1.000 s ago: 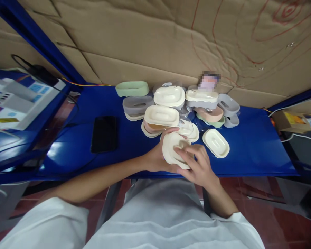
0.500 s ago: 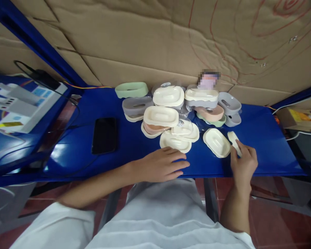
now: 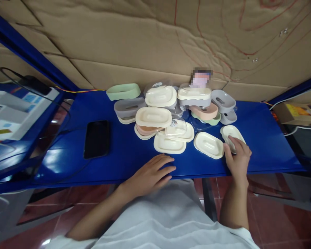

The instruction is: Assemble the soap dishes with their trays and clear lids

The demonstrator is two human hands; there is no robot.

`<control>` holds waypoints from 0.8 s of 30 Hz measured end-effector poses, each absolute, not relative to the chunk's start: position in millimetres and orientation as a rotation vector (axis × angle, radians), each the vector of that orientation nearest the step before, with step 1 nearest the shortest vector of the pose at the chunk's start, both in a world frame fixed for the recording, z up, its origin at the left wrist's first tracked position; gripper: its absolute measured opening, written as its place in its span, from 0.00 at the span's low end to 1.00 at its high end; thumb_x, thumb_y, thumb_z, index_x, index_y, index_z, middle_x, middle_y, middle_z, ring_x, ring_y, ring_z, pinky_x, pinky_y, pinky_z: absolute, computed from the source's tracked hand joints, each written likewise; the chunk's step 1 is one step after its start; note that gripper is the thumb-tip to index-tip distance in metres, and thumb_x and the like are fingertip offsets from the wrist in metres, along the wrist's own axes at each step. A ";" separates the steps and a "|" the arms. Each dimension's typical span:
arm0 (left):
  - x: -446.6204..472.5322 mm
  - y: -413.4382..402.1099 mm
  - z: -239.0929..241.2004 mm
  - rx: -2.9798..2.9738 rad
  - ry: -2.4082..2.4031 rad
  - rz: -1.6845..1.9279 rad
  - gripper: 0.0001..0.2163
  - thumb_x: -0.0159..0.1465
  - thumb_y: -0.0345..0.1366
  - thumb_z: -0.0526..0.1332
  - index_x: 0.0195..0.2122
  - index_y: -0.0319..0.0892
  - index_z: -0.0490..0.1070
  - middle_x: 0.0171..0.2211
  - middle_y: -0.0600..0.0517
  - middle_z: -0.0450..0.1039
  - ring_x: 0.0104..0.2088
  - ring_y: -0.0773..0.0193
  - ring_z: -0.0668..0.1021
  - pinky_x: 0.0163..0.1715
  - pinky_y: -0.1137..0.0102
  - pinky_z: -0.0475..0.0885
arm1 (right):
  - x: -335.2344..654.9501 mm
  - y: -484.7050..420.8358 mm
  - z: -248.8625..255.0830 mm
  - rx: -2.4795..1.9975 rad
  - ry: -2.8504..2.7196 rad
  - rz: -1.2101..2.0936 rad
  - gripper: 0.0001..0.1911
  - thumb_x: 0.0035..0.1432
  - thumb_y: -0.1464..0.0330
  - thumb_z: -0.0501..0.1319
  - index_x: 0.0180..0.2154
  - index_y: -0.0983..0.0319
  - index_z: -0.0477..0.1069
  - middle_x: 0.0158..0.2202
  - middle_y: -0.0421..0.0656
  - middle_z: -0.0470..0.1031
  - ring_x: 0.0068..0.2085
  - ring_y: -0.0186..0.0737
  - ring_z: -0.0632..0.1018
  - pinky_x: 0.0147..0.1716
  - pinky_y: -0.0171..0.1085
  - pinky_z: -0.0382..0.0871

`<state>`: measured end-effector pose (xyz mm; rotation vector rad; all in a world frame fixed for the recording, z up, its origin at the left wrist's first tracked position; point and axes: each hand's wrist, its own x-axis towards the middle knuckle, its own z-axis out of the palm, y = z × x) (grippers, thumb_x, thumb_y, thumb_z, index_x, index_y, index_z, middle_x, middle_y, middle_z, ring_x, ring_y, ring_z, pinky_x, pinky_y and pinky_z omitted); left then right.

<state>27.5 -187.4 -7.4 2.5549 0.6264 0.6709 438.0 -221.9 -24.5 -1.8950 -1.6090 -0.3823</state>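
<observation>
My right hand (image 3: 238,157) is on a cream oval soap dish tray (image 3: 230,130) at the right, its thumb by the near left rim and its fingers over the top. That tray lies flat, with part of it hidden under the hand. Just left of it sits another cream tray (image 3: 208,145). My left hand (image 3: 151,174) rests palm down at the table's front edge, fingers spread and holding nothing. Beyond its fingertips lies a cream tray (image 3: 169,143), overlapped by another cream piece (image 3: 186,131) with clear plastic on it.
Stacked soap dishes in grey (image 3: 129,109), pink (image 3: 206,111) and green (image 3: 123,91) fill the back of the blue table (image 3: 134,155). A black phone (image 3: 96,138) lies at the left. Power strips (image 3: 28,107) stand farther left. A cardboard sheet (image 3: 114,41) rises behind.
The tray at my right hand has gone from tilted on its edge to lying flat. My left hand has drawn back a little toward the table's front edge. The camera view has shifted slightly.
</observation>
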 end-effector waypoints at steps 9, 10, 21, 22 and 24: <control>31.6 -185.2 -9.0 2.587 0.602 0.685 0.09 0.77 0.34 0.63 0.56 0.42 0.78 0.56 0.44 0.80 0.59 0.53 0.81 0.66 0.51 0.78 | 387.7 -139.3 52.9 -1.635 -2.145 -0.589 0.26 0.74 0.59 0.65 0.68 0.58 0.70 0.63 0.54 0.78 0.63 0.59 0.77 0.63 0.54 0.65; 31.7 -185.3 -9.3 2.580 0.609 0.695 0.09 0.77 0.34 0.63 0.56 0.42 0.78 0.56 0.44 0.80 0.59 0.53 0.81 0.65 0.52 0.79 | 385.3 -129.2 55.4 -1.658 -2.195 -0.598 0.28 0.74 0.58 0.64 0.69 0.60 0.68 0.63 0.56 0.78 0.63 0.60 0.76 0.63 0.56 0.63; 30.2 -185.8 -7.3 2.547 0.675 0.735 0.10 0.78 0.33 0.62 0.57 0.41 0.77 0.57 0.43 0.78 0.57 0.53 0.81 0.62 0.54 0.79 | 405.2 -90.7 70.7 -1.571 -2.252 -0.473 0.21 0.77 0.57 0.59 0.64 0.58 0.75 0.60 0.51 0.80 0.61 0.56 0.78 0.59 0.52 0.65; 30.6 -185.5 -6.4 2.544 0.677 0.731 0.10 0.78 0.33 0.62 0.57 0.41 0.77 0.57 0.43 0.78 0.57 0.53 0.81 0.61 0.55 0.79 | 405.8 -91.0 74.4 -1.561 -2.242 -0.456 0.21 0.77 0.57 0.59 0.64 0.58 0.75 0.60 0.52 0.80 0.61 0.57 0.78 0.59 0.52 0.66; 31.5 -185.0 -4.6 2.542 0.678 0.712 0.09 0.78 0.33 0.62 0.57 0.42 0.77 0.57 0.43 0.78 0.57 0.53 0.81 0.61 0.55 0.79 | 406.6 -92.8 81.6 -1.544 -2.225 -0.409 0.22 0.77 0.56 0.59 0.65 0.58 0.74 0.59 0.52 0.79 0.61 0.56 0.77 0.59 0.52 0.68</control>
